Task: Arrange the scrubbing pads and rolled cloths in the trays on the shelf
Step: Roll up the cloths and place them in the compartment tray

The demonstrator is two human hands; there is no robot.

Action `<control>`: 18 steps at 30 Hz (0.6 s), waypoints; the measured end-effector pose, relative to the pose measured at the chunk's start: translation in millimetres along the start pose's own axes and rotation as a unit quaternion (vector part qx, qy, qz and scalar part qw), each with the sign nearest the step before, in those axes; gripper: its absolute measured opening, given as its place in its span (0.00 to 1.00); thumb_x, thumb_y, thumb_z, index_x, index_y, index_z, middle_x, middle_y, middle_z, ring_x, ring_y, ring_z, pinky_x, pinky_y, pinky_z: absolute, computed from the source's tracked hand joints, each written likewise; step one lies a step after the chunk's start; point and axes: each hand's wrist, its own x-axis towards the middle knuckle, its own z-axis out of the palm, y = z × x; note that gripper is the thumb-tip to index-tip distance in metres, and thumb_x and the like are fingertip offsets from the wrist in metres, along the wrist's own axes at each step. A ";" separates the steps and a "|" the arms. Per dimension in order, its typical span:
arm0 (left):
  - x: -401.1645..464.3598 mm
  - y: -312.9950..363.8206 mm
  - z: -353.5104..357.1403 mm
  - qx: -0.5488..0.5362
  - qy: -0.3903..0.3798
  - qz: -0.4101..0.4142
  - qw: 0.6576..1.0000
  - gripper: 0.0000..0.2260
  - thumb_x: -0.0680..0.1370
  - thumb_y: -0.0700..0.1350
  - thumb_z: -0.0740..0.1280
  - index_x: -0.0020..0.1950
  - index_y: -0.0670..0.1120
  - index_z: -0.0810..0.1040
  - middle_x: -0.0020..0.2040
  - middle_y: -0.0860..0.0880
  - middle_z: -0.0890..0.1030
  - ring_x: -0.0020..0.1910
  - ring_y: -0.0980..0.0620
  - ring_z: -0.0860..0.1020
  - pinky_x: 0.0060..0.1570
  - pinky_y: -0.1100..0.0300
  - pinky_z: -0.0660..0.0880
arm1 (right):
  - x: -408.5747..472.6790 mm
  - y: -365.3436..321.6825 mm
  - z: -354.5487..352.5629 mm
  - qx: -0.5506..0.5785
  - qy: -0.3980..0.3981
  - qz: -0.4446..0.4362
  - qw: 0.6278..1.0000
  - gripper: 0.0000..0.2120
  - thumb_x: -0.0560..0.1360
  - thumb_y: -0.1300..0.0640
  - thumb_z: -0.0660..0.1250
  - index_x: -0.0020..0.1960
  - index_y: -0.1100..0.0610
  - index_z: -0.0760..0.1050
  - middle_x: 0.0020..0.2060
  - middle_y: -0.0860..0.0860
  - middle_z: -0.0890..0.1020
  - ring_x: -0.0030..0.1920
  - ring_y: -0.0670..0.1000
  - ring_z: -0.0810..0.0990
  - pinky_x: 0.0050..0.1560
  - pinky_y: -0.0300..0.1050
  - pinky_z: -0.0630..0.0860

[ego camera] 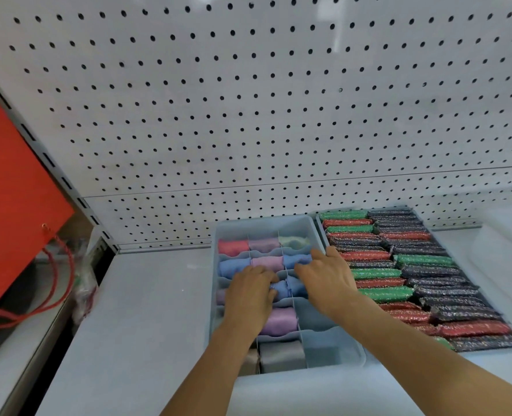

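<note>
A pale blue divided tray (335,349) stands on the white shelf and holds rolled cloths in red, pink, blue, purple and grey. My left hand (250,295) lies over the tray's left middle cells, its fingers curled on a blue rolled cloth (283,289). My right hand (328,279) reaches in from the right with fingers stretched over the right-hand cells, touching a blue cloth (296,261). Right of this tray, a second tray (319,219) is packed with glittery scrubbing pads (404,277) in green, red and dark grey, in two rows.
A white pegboard wall (248,100) rises behind the shelf (146,310). A red bag (11,187) with red cord handles hangs at the left beyond the shelf upright. A white lidded container (506,253) sits at the far right.
</note>
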 end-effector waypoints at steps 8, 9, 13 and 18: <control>-0.6 0.4 1.5 -0.015 0.016 -0.009 1.000 0.07 0.77 0.43 0.63 0.49 0.50 0.81 0.52 0.50 0.81 0.52 0.49 0.76 0.53 0.56 0.71 | 4.3 -2.2 4.2 -0.010 -0.011 -0.008 1.000 0.15 0.74 0.57 0.64 0.60 0.53 0.71 0.53 0.51 0.79 0.61 0.53 0.69 0.58 0.49 0.60; -0.7 -0.7 2.3 -0.017 0.016 -0.007 1.000 0.08 0.77 0.44 0.64 0.52 0.51 0.81 0.53 0.51 0.81 0.53 0.50 0.76 0.54 0.56 0.70 | 3.8 -1.0 3.4 -0.004 -0.003 -0.017 1.000 0.14 0.73 0.57 0.63 0.59 0.53 0.71 0.52 0.51 0.79 0.60 0.53 0.70 0.57 0.49 0.60; -0.7 -3.1 3.5 -0.011 0.008 0.004 1.000 0.09 0.78 0.49 0.64 0.55 0.52 0.80 0.53 0.51 0.81 0.52 0.50 0.75 0.49 0.58 0.69 | 0.3 6.6 2.3 0.035 0.023 -0.051 0.998 0.14 0.75 0.54 0.61 0.60 0.49 0.73 0.50 0.50 0.81 0.56 0.54 0.74 0.56 0.48 0.60; -1.4 2.1 2.4 -0.014 0.003 0.003 1.000 0.07 0.77 0.46 0.63 0.50 0.51 0.81 0.49 0.50 0.81 0.50 0.49 0.74 0.46 0.58 0.66 | 4.8 5.5 3.8 0.008 0.016 -0.039 0.999 0.13 0.74 0.59 0.60 0.56 0.49 0.76 0.44 0.48 0.82 0.49 0.53 0.77 0.54 0.48 0.56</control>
